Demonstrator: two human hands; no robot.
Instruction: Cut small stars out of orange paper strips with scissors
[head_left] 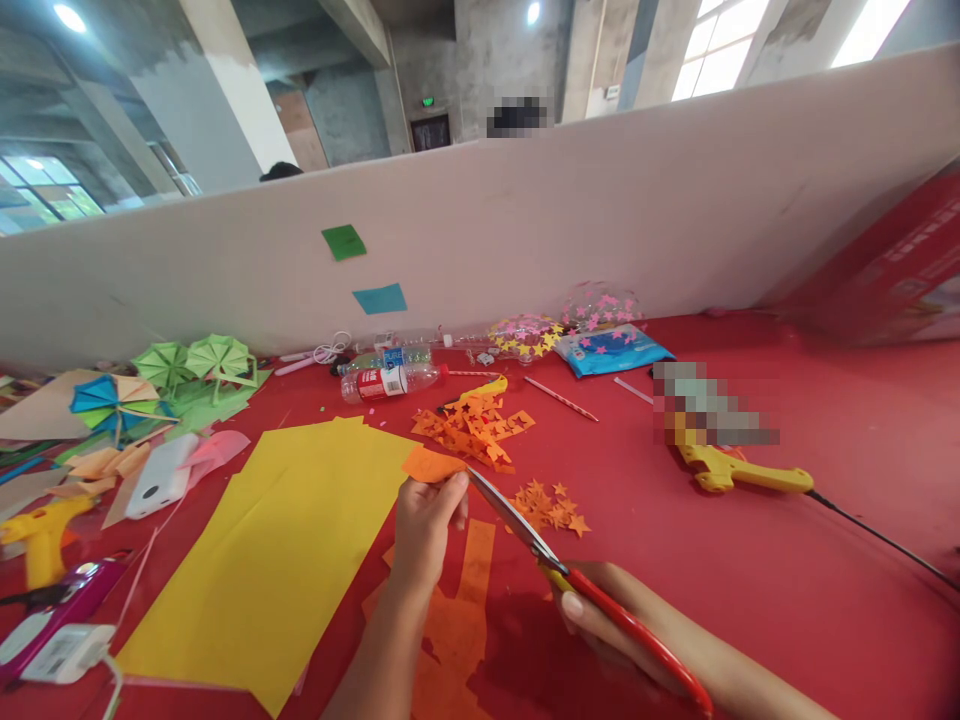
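Observation:
Between the thumb and fingers of my left hand (433, 518) is a small piece of orange paper (429, 463). My right hand (600, 610) grips a pair of scissors (559, 565) with red handles, their blades pointing at the paper's right edge beside my left thumb. Whether the blades touch the paper I cannot tell. Just past the blades lies a pile of orange paper stars (551, 507). Behind it are orange scraps with star-shaped holes (476, 425). Larger orange paper pieces (457, 620) lie under and beside my left forearm.
Yellow paper sheets (292, 540) cover the left middle of the red table. A yellow glue gun (739, 472) with a cord lies right, and another glue gun (46, 540) left. Plastic bottles (394, 382) and a blue packet (611, 350) sit before the white partition (465, 230).

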